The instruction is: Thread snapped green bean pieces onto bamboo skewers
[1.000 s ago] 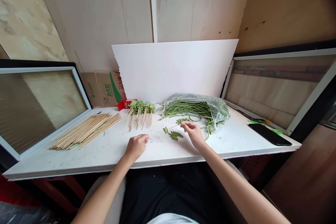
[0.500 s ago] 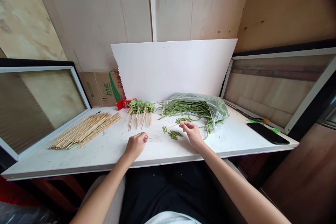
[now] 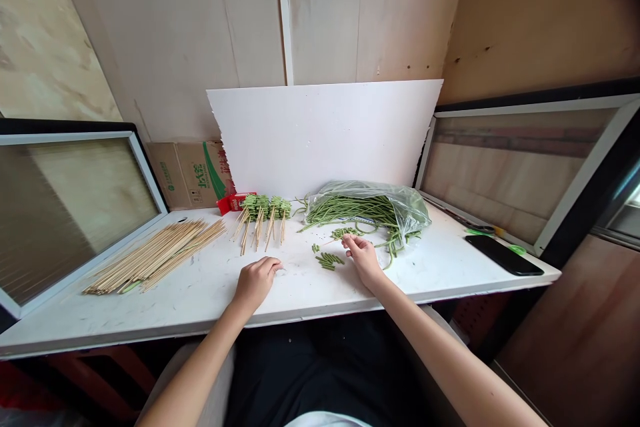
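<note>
One thin, pale skewer (image 3: 330,241) is held slightly slanted, pointing left; short green bean pieces (image 3: 329,261) lie loosely grouped near it on the bench (image 3: 300,297).

Support: one white table (image 3: 295,293), flat, with grey smudges on its surface and a straight front edge. Items on the surface, left to right: a spread of bare sticks (image 3: 150,255), laid roughly parallel in a slanting heap; a red packet (image 3: 230,203) toward the rear; loaded skewers (image 3: 265,207) just beside it, green ends to the rear, bare ends to the front. Right of centre, rear: a clear bag (image 3: 414,201) containing long beans (image 3: 360,208), some spilling out onto the surface. In front of the bag: cut pieces (image 3: 330,261), loosely grouped. Far right: a black phone (image 3: 503,254), lying flat.
</note>
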Demonstrator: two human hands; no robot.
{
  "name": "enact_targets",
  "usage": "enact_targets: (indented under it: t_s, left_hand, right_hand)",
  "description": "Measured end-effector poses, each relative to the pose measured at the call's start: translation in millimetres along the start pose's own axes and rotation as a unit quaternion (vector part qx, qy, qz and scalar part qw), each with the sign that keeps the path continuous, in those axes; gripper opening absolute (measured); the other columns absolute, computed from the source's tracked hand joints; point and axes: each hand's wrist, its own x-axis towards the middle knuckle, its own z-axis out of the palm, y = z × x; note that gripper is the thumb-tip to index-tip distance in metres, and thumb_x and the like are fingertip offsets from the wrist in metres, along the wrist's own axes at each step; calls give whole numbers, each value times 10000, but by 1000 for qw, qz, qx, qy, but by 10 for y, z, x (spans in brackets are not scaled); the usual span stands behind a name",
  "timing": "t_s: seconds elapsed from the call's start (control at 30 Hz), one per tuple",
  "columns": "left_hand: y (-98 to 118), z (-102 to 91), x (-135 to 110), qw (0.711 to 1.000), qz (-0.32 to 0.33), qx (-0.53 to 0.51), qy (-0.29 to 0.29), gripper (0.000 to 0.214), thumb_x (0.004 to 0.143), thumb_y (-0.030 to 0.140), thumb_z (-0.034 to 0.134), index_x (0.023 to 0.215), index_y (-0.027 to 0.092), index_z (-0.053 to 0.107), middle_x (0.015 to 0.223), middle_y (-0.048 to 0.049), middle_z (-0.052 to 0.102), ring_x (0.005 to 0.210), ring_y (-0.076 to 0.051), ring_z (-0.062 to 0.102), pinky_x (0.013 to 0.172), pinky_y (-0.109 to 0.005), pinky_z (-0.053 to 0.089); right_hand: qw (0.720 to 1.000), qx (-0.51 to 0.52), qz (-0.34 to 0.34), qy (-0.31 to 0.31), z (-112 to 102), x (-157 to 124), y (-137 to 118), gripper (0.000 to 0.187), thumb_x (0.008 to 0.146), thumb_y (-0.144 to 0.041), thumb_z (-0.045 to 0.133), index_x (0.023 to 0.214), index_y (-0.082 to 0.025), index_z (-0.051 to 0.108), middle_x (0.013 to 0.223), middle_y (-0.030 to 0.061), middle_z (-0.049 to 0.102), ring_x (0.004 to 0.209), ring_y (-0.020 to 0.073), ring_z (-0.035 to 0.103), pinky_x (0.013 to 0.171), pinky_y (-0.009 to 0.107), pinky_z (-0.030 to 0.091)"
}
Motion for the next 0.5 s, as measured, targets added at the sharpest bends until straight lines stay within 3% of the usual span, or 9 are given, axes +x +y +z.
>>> enact_targets:
  t_s: [0.23, 0.5]
  left_hand:
    - [-39, 23, -7, 1000, 6, -10, 1, 314, 832, -15, 483, 898, 202, 700, 755, 7, 754, 661, -149, 696, 619, -230, 463]
    - [-31, -7, 6, 1000, 0, 1, -25, 387, 731, -76, 430, 879, 195, 662, 687, 21, 676, 605, -141, 635, 593, -227, 398]
  right_hand:
    - [999, -24, -19, -10, 26, -41, -78, 467, 782, -645, 747, 909, -195, 760, 904, 79, 718, 844, 227, 600, 689, 306, 438]
    - [996, -46, -67, -32, 32, -37, -68, 428, 829, -623, 722, 861, -196, 736, 874, 71, 708, 809, 217, 602, 690, 305, 425]
